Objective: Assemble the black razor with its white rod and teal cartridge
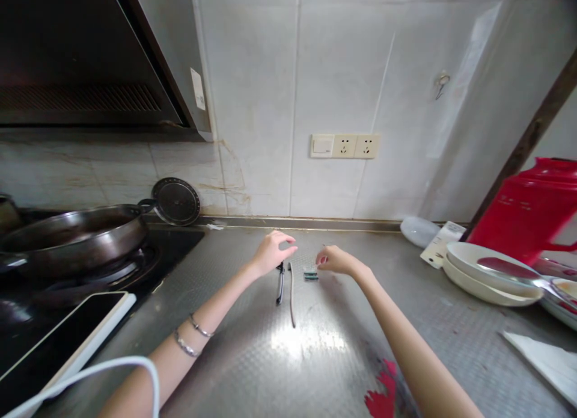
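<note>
My left hand (274, 251) is over the metal counter, thumb and fingers apart and nothing visible between them. Just below it lies a thin black pen-like stick (280, 285), its upper end close to my palm. Beside that is a slim greyish-brown rod or cord (292, 298), slightly bent. Further right sits a small dark-green piece (311, 275) with what looks like clear plastic around it. My right hand (333, 259) is right by this piece, its fingers bent inward and close together. Whether the fingertips grip anything is too small to make out.
On the left, a steel pan (72, 234) stands on the black stove, with a phone-like device (67, 340) and white cable (112, 362) nearer me. Stacked plates (487, 285), a white box (443, 245) and a red thermos (527, 210) stand right. A range hood (90, 63) hangs upper left.
</note>
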`<state>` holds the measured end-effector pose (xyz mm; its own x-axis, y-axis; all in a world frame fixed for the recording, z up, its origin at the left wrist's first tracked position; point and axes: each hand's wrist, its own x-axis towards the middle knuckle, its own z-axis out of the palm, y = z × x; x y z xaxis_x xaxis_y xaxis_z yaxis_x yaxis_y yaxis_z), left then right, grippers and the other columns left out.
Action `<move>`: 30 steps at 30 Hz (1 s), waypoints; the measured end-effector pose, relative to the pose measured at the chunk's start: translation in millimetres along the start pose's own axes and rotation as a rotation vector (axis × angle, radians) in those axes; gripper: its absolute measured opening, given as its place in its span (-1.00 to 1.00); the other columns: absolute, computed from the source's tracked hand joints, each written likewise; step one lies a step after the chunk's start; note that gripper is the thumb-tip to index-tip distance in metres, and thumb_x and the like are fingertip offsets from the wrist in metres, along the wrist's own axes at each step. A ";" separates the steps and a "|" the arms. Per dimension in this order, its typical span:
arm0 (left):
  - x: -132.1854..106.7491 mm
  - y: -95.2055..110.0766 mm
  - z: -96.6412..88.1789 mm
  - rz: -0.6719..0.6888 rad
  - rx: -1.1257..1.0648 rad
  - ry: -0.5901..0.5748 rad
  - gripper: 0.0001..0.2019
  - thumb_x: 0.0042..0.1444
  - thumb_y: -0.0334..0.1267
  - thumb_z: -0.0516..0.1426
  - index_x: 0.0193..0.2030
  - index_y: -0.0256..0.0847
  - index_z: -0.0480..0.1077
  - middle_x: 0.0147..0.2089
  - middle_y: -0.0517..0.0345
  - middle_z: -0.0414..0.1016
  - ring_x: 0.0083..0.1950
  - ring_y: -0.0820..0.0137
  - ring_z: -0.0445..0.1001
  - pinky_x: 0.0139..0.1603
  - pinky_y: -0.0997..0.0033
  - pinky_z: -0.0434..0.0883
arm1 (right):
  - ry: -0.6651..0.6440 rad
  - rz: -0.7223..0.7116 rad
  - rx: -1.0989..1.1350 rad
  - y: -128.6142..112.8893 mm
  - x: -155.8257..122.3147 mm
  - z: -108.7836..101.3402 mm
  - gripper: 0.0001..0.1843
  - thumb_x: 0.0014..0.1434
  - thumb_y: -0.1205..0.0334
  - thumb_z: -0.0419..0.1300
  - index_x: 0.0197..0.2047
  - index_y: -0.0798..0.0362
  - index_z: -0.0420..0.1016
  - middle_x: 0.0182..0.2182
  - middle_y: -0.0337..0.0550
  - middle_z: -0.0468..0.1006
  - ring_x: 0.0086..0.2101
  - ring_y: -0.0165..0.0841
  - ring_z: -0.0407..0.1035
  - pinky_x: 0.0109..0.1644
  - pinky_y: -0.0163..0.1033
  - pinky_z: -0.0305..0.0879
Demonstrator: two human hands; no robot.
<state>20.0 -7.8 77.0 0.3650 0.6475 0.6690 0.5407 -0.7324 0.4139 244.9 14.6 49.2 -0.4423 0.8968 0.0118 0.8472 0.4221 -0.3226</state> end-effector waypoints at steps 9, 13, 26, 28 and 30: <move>4.3 46.5 -51.1 -0.114 -0.073 0.073 -0.85 0.04 -0.23 0.12 -0.33 -0.23 0.48 -0.32 0.15 0.55 -0.28 0.40 0.49 -0.21 0.43 0.40 | 0.110 0.057 0.031 -39.2 -7.9 -14.4 -0.75 0.03 0.14 0.14 -0.25 0.06 0.53 -0.32 -0.07 0.59 -0.34 -0.31 0.45 -0.37 -0.35 0.23; -10.9 31.6 -66.9 -0.188 -0.069 0.038 -0.81 0.04 -0.20 0.11 -0.33 -0.26 0.47 -0.33 0.11 0.55 -0.31 0.40 0.49 -0.25 0.47 0.41 | 0.037 -0.022 0.245 -87.1 -11.7 -4.7 -0.59 0.13 0.01 0.04 -0.05 0.07 0.39 -0.40 -0.15 0.59 -0.50 -0.43 0.44 -0.47 -0.41 0.23; -59.2 30.9 -115.5 -0.309 -0.041 -0.080 -0.77 0.04 -0.15 0.07 -0.36 -0.25 0.46 -0.36 0.11 0.55 -0.30 0.37 0.50 -0.25 0.47 0.38 | -0.113 0.249 -0.181 -147.5 4.9 42.4 -0.70 0.02 0.25 0.11 -0.19 0.17 0.50 -0.44 0.06 0.60 -0.28 -0.16 0.49 -0.23 -0.08 0.37; -64.0 34.6 -118.1 -0.311 -0.035 -0.095 -0.77 0.05 -0.15 0.06 -0.36 -0.25 0.45 -0.36 0.11 0.55 -0.31 0.37 0.50 -0.25 0.47 0.38 | -0.161 0.262 -0.195 -149.2 10.4 45.9 -0.72 0.01 0.30 0.11 -0.21 0.19 0.50 -0.48 0.04 0.59 -0.31 -0.19 0.50 -0.22 -0.08 0.38; -68.1 37.0 -119.5 -0.303 -0.028 -0.108 -0.76 0.06 -0.15 0.04 -0.37 -0.25 0.45 -0.37 0.11 0.55 -0.32 0.38 0.49 -0.25 0.47 0.37 | -0.196 0.272 -0.208 -149.5 14.8 49.0 -0.74 0.00 0.34 0.11 -0.22 0.19 0.51 -0.46 0.05 0.60 -0.31 -0.21 0.50 -0.21 -0.09 0.38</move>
<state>-75.5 -104.2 120.5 0.2696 0.8543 0.4443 0.6162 -0.5076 0.6022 97.3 -41.7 51.3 -0.2244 0.9457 -0.2351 0.9738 0.2086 -0.0904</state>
